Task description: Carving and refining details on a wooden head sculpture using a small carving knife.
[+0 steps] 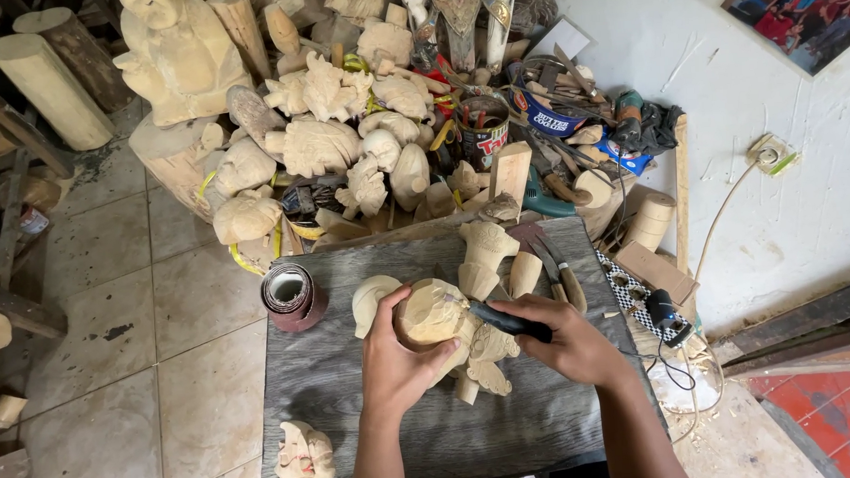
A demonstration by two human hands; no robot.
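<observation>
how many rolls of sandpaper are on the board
1. The sandpaper roll stands at the board's far left corner, left of the carving held by the left hand. Others may be hidden in the pile behind.

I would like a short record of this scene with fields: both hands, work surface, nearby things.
left hand: grips a pale wooden carving from the side
right hand: holds a dark-handled tool, tip on the carving
work surface: dark wooden board
on the board: roll of sandpaper, small carved figure, chisels
behind the board: pile of unfinished carvings
</observation>
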